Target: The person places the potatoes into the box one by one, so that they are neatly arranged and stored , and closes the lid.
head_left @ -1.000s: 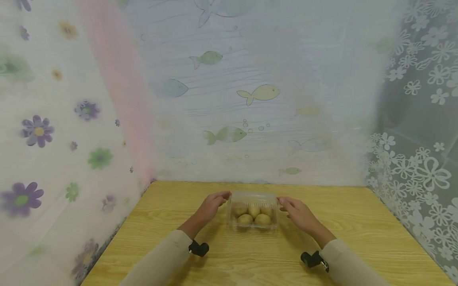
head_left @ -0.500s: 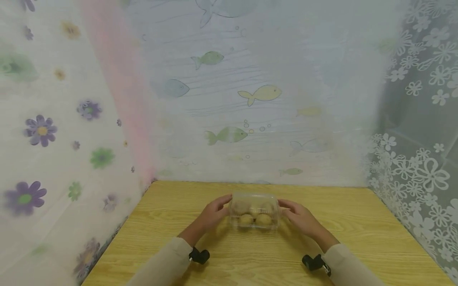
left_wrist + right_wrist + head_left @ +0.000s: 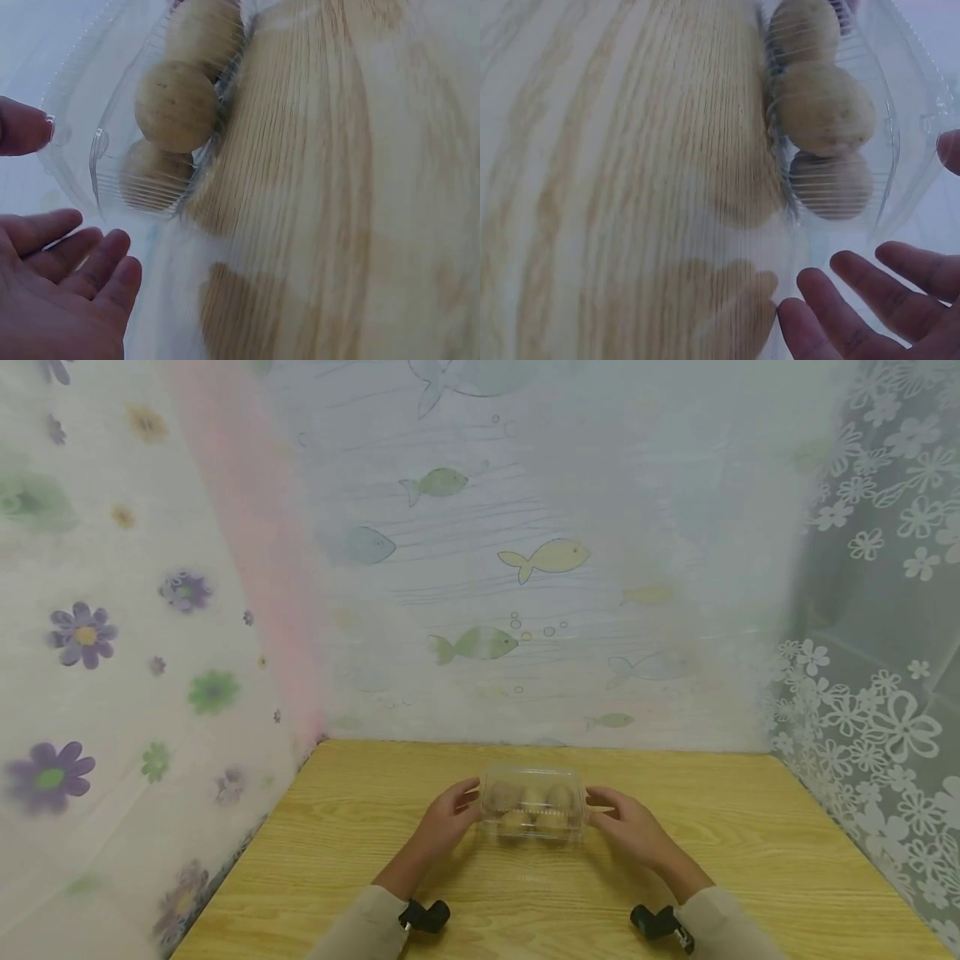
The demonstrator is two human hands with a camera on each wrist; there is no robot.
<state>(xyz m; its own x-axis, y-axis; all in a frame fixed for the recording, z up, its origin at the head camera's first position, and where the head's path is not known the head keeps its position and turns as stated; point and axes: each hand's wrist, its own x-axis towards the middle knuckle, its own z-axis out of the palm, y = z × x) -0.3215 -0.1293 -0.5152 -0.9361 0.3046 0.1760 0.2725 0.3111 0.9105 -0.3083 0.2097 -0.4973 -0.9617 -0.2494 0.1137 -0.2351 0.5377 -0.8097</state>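
A clear plastic clamshell box (image 3: 532, 837) stands on the wooden table with several small potatoes (image 3: 534, 797) inside. Its see-through lid (image 3: 531, 773) lies over them. At the box's left side is my left hand (image 3: 444, 823), fingers extended. In the left wrist view its thumb (image 3: 26, 127) is right at the plastic rim, while the other fingers (image 3: 105, 259) are spread below the corner. My right hand (image 3: 632, 828) mirrors it on the right side. The right wrist view shows that thumb (image 3: 951, 152) at the rim and straight fingers (image 3: 855, 292) near the corner.
The wood-grain table (image 3: 360, 868) reaches back to a fish-print curtain (image 3: 420, 693). Flower-print sheets hang at the left (image 3: 135, 710) and the right (image 3: 862, 718). Black wrist cameras (image 3: 426, 917) sit at both sleeve cuffs.
The lid has come down from the back over the potatoes. Both hands have drawn slightly toward me, their fingers going from gripping the lid's corners to spread beside the box.
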